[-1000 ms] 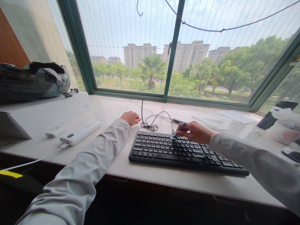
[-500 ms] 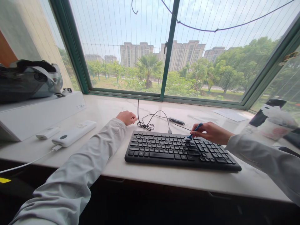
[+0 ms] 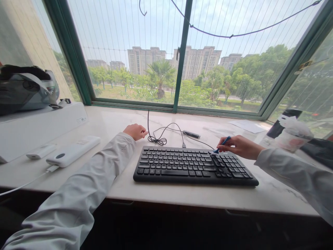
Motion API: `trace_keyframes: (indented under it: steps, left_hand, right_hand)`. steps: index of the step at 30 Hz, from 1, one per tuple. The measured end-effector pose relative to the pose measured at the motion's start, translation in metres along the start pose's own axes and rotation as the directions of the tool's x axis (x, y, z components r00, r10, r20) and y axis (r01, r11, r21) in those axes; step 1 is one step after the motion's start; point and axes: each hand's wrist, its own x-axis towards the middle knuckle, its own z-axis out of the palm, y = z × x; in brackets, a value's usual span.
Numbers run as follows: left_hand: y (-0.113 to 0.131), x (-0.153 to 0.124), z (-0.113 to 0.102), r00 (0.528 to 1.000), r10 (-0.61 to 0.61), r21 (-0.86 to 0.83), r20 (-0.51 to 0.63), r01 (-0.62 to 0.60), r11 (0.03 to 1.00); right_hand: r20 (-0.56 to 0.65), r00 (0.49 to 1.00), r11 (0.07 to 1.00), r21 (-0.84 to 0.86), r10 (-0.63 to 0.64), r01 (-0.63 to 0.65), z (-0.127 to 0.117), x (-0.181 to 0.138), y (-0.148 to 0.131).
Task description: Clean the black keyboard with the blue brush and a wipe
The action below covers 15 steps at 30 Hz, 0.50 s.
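Observation:
A black keyboard (image 3: 177,163) lies flat on the pale marble-like counter. My right hand (image 3: 235,146) pinches a small blue brush (image 3: 224,141) over its upper right part. The brush's whitish tip touches or nearly touches the keys close to the top edge; I cannot tell which. Resting on the counter behind the keyboard's left corner, my left hand (image 3: 135,131) is curled closed with nothing visible in it. A bundled black cable (image 3: 158,140) lies just to its right. Beyond the keyboard is a thin dark object (image 3: 191,134), too small to name.
A white power bank (image 3: 74,151) with a white cable and a smaller white device (image 3: 41,151) lie at left. Behind them a dark bag-like item (image 3: 26,88) sits on a white box (image 3: 52,121). At right are a paper sheet (image 3: 247,126) and a plastic bag (image 3: 293,133).
My right hand has moved the brush rightward across the keys, from the middle letters to the upper keys farther right. The view has turned slightly right. My left hand stays on the counter.

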Motion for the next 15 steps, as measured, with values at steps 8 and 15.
trace_keyframes:
  steps: [8, 15]
  left_hand:
    - [0.000, 0.000, 0.001, 1.000, 0.003, -0.005, -0.011, -0.004, 1.000]
    - [-0.001, 0.001, 0.001, 1.000, 0.017, -0.012, -0.015, -0.017, 1.000]
  right_hand:
    - [-0.025, 1.000, 1.000, -0.001, 0.017, -0.017, -0.008, -0.013, 0.019]
    - [-0.029, 0.997, 0.996, -0.043, 0.078, -0.079, -0.021, -0.028, 0.038]
